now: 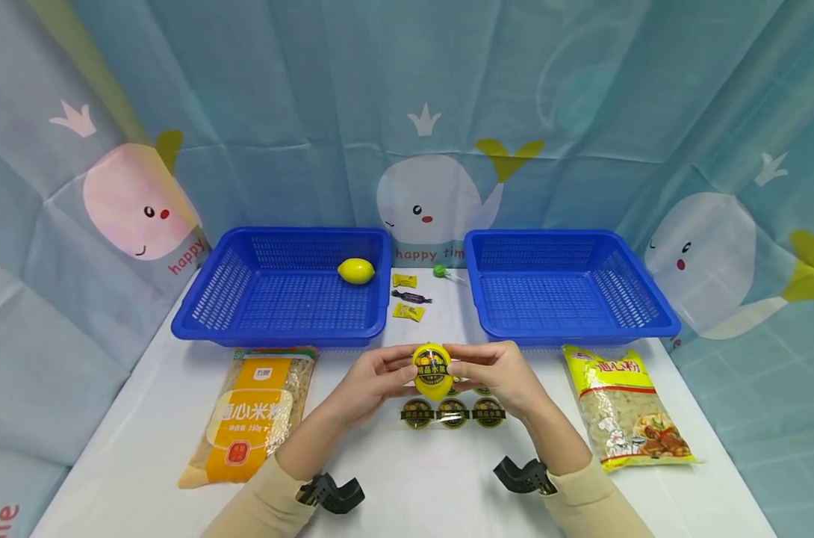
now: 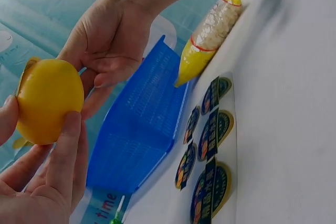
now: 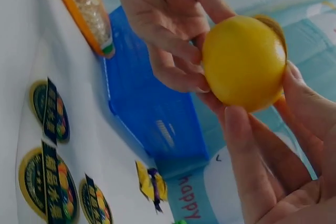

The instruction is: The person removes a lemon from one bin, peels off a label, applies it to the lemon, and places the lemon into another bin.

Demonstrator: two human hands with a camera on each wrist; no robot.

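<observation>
A yellow lemon (image 1: 434, 390) is held up above the table between both hands. On its near side is a round black-and-gold fruit sticker (image 1: 432, 363). My left hand (image 1: 372, 384) pinches the lemon from the left, its thumb at the sticker's edge. From the right, my right hand (image 1: 499, 370) grips it with thumb and fingers. The right wrist view shows fingertips of both hands on the lemon (image 3: 241, 64). Below lies a clear sheet of matching stickers (image 1: 452, 412), its back row partly hidden by the hands and lemon.
A left blue basket (image 1: 279, 338) contains another lemon (image 1: 356, 271); a right blue basket (image 1: 578, 336) stands opposite. Between them lie wrapped candies (image 1: 408, 312) and a green lollipop (image 1: 440, 271). Pasta bags flank the hands, an orange bag (image 1: 252, 418) left and a yellow bag (image 1: 625, 407) right.
</observation>
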